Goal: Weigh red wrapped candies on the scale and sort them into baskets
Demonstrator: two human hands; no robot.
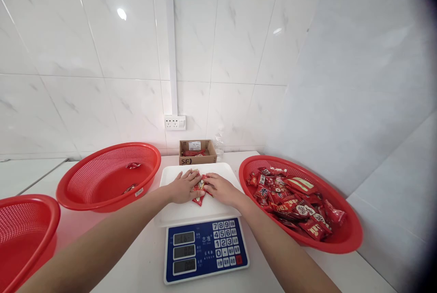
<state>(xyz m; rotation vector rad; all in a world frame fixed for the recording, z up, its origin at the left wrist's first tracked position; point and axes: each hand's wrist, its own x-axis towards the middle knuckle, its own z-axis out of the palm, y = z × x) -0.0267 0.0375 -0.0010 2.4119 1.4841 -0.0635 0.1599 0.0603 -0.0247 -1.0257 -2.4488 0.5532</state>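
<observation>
A small heap of red candy packets [199,191] lies on the white tray [191,213] of an electronic scale [205,249] with a blue keypad front. My left hand [184,186] rests on the heap's left side, fingers stretched over the packets. My right hand [220,188] lies on its right side, fingers curled against the packets. Both hands cup the heap between them.
A red mesh basket [341,238] at the right holds several red candy packets. Another red basket [109,177] at the left holds two packets; a third [23,233] sits at the far left. A small cardboard box [197,151] and a clear bottle [219,145] stand by the tiled wall.
</observation>
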